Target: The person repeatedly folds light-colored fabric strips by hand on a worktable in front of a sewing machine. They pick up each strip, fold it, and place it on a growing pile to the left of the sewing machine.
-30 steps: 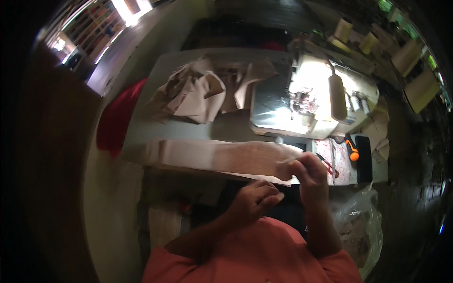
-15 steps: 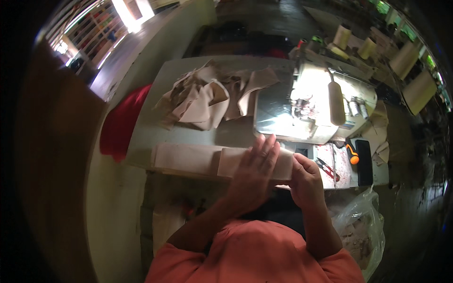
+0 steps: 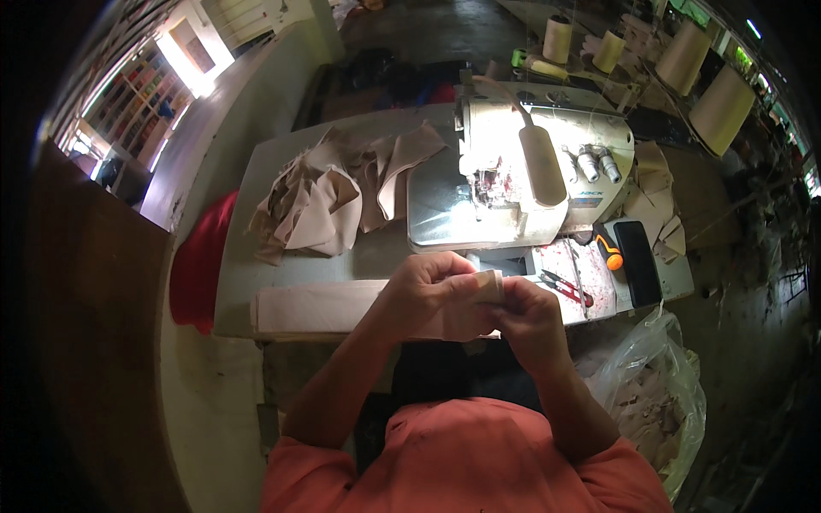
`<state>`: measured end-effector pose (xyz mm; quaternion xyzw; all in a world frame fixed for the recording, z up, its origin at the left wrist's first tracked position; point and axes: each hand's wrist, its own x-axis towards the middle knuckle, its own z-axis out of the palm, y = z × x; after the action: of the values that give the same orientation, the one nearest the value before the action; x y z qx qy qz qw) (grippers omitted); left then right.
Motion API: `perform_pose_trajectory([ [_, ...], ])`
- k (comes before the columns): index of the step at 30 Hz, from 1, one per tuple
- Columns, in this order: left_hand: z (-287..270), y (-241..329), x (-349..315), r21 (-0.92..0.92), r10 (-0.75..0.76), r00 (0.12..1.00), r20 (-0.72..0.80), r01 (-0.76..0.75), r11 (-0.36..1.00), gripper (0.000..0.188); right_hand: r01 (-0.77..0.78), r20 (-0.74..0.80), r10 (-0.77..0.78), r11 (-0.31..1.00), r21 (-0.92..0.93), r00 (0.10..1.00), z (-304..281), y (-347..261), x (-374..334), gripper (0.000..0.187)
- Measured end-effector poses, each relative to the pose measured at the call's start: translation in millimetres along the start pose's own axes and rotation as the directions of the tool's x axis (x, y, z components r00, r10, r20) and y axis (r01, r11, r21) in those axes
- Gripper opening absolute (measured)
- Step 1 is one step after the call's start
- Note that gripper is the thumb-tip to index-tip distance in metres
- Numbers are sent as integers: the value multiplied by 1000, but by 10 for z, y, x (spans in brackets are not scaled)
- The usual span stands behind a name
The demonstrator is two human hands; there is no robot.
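Note:
Between my two hands is a beige fabric piece (image 3: 487, 289), raised off the table's front edge, its upper edge turned over. My left hand (image 3: 432, 286) pinches it from the left, thumb on top. On the other side, my right hand (image 3: 526, 309) grips its right end with bent fingers. A long flat strip stack of the same beige fabric (image 3: 316, 306) lies along the table's front edge, left of my hands. Just beyond them stands a sewing machine (image 3: 547, 162) with its lamp lit over the needle area.
Crumpled beige fabric (image 3: 321, 201) covers the table's left part. Red-handled thread snips (image 3: 569, 291), an orange-and-black tool (image 3: 609, 250) and a black phone (image 3: 637, 263) lie right. A clear plastic bag (image 3: 654, 393) of scraps hangs below. Thread cones (image 3: 684, 56) stand at the back right.
My left hand has gone from lying flat on the fabric to pinching it. Both hands now hold the piece up with its edge turned. The view has shifted right.

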<state>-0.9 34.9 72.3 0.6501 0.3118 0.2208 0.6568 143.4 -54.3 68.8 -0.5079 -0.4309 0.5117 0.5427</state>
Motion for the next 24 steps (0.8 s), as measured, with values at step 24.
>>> perform_pose_trajectory([
  [24, -176, -135, 763, 824, 522, 853, -18, -283, 491, 16, 12, -106, 2, 991, 133, 994, -136, 512, 600, 21],
])
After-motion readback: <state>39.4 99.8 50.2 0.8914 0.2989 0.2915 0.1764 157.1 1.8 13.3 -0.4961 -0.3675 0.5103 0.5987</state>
